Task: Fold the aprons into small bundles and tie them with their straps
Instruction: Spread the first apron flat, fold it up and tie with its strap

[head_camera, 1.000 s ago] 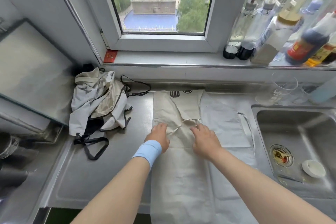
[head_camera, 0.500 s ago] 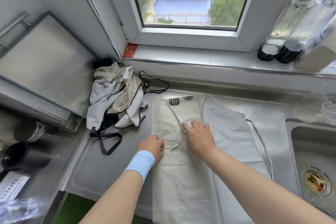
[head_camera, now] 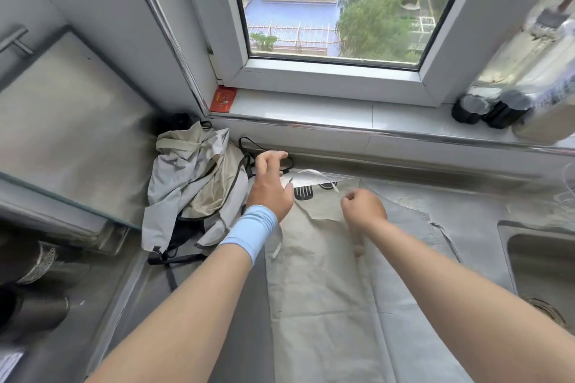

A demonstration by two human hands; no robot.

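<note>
Flat apron (head_camera: 317, 274); crumpled pile (head_camera: 193, 183), perhaps aprons

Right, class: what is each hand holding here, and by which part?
The right hand appears to pinch the pale apron strap at the loop's right end. The left hand is spread open, gripping nothing.

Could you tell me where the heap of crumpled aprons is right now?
In the head view, the heap lies left on the counter, in the corner under the windowsill, beside the left hand.
</note>
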